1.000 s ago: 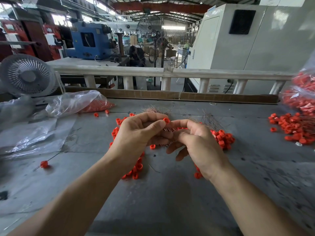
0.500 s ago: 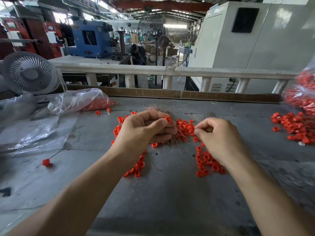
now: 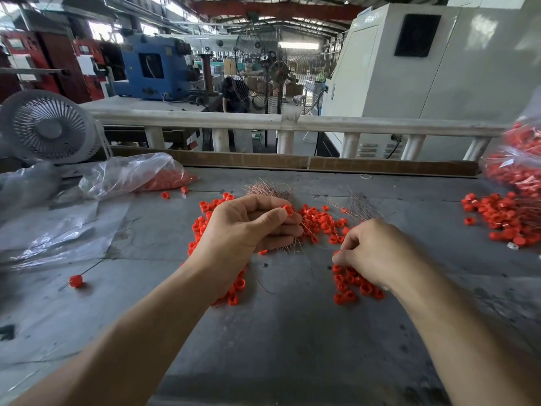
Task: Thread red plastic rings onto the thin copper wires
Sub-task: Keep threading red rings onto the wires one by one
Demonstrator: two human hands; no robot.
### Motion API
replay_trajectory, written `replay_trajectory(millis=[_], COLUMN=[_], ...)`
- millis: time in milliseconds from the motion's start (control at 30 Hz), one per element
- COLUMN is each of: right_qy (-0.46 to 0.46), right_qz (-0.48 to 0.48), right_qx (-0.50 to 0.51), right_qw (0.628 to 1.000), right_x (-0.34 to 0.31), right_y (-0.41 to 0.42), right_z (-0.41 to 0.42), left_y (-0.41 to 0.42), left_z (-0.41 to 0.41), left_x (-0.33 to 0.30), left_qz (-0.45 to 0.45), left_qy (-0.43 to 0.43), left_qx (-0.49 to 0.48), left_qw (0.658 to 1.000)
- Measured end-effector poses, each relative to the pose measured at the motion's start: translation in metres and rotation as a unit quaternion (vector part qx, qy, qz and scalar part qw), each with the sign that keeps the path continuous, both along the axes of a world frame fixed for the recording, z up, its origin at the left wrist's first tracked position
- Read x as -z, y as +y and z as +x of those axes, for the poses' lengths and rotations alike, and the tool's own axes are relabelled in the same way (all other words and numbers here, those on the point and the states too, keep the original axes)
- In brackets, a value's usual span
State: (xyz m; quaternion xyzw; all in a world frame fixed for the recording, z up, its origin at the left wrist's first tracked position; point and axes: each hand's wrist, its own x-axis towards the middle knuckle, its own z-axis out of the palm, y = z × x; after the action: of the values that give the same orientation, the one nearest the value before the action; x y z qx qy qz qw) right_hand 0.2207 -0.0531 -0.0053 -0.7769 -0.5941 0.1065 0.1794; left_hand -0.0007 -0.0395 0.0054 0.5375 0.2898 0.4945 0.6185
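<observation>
My left hand (image 3: 246,230) is curled round a bundle of thin copper wires (image 3: 270,190) that fans out above and below the fist, and its thumb and forefinger pinch a red ring (image 3: 288,209). Loose red rings (image 3: 319,222) lie scattered on the grey table between my hands. My right hand (image 3: 371,253) is down at a small heap of rings (image 3: 355,287), its fingertips pinching a ring at the heap's near-left edge. More copper wires (image 3: 358,208) lie loose beyond the right hand.
A clear bag with red rings (image 3: 137,174) lies at the back left beside a white fan (image 3: 48,127). Another heap of rings (image 3: 503,216) and a full bag (image 3: 518,162) sit at the right. One ring on a wire (image 3: 76,280) lies at the left. A rail (image 3: 281,123) bounds the table's far side.
My right hand has left the left hand and moved right and down to the heap of rings. The left hand has kept still with the wires and ring.
</observation>
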Motion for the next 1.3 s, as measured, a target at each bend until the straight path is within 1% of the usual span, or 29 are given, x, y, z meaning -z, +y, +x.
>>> replay_trajectory(millis=[167, 233, 300, 367, 433, 500, 567, 633, 667, 767, 800, 867, 967, 1100, 1300], right_qy=[-0.024, -0.02, -0.022, -0.015, 0.028, 0.093, 0.209, 0.337, 0.372, 0.405, 0.406, 0.382, 0.33, 0.29, 0.229], right_qz=[0.009, 0.026, 0.071, 0.141, 0.225, 0.309, 0.36, 0.368, 0.363, 0.343, 0.336, 0.326, 0.319, 0.323, 0.355], right_qx=[0.007, 0.017, 0.049, 0.084, 0.09, 0.063, 0.018, -0.044, -0.072, -0.137, -0.156, -0.178, -0.192, -0.204, -0.232], right_qw=[1.0, 0.999, 0.996, 0.986, 0.97, 0.944, 0.909, 0.866, 0.851, 0.836, 0.835, 0.846, 0.867, 0.878, 0.876], right_x=[0.002, 0.001, -0.003, -0.007, -0.01, -0.012, -0.016, -0.021, -0.022, -0.022, -0.021, -0.019, -0.016, -0.014, -0.013], right_y=[-0.001, -0.001, -0.001, 0.0, 0.0, -0.001, -0.004, -0.008, -0.01, -0.012, -0.012, -0.013, -0.013, -0.014, -0.015], right_z=[-0.002, -0.002, -0.003, -0.002, -0.001, -0.001, -0.005, -0.012, -0.016, -0.028, -0.03, -0.034, -0.035, -0.036, -0.04], left_y=[0.001, 0.001, 0.002, 0.002, 0.002, 0.002, 0.003, 0.003, 0.003, 0.002, 0.002, 0.002, 0.001, 0.0, -0.001], left_z=[0.0, 0.0, 0.0, 0.0, 0.0, 0.0, 0.0, 0.001, 0.002, 0.003, 0.004, 0.004, 0.004, 0.004, 0.005], left_x=[0.001, 0.002, 0.002, 0.002, 0.002, 0.002, 0.003, 0.003, 0.004, 0.003, 0.003, 0.002, 0.002, 0.003, 0.003], left_qz=[0.0, -0.001, 0.0, 0.002, 0.001, 0.002, 0.003, 0.003, 0.003, 0.002, 0.002, 0.006, 0.016, 0.029, 0.047], left_qy=[0.003, 0.004, 0.003, 0.003, 0.001, 0.001, 0.001, 0.003, 0.004, 0.001, 0.0, 0.0, 0.002, 0.009, 0.021], left_qx=[0.005, 0.008, 0.009, 0.01, 0.011, 0.011, 0.011, 0.009, 0.007, 0.004, 0.003, 0.002, 0.003, -0.001, -0.002], left_qw=[1.0, 1.0, 1.0, 1.0, 1.0, 1.0, 1.0, 1.0, 1.0, 1.0, 1.0, 1.0, 1.0, 1.0, 0.999])
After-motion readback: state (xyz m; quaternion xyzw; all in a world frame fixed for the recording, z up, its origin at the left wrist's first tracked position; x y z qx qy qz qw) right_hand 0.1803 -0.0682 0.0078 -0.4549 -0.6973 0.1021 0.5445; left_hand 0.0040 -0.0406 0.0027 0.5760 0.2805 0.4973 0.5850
